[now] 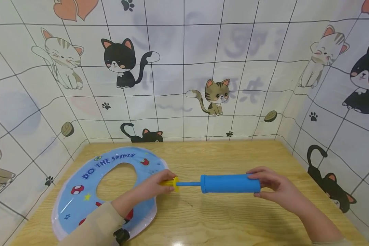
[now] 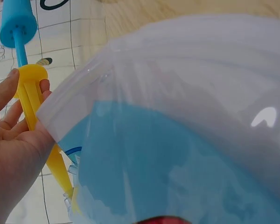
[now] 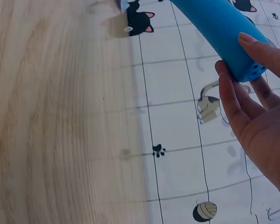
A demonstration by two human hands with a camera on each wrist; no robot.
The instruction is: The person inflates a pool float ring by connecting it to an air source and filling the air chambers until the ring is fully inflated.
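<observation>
A blue hand pump [image 1: 230,183] lies crosswise in front of me, part of its thin rod showing between the barrel and a yellow nozzle piece [image 2: 32,95]. My left hand [image 1: 160,182] pinches the yellow piece between thumb and fingers. In the left wrist view its tapered end reaches down to a clear valve [image 2: 71,193] on the inflatable swim ring [image 1: 80,174]. The ring is pale blue with printed mushrooms and stars, and my left forearm crosses over it. My right hand [image 1: 273,184] grips the barrel's far end, where small holes show in the right wrist view.
The wooden tabletop [image 1: 203,218] runs back to white cloth walls [image 1: 178,85] printed with cats and grid lines. These walls stand at the back and on both sides. A dark band [image 1: 121,235] is around the left wrist.
</observation>
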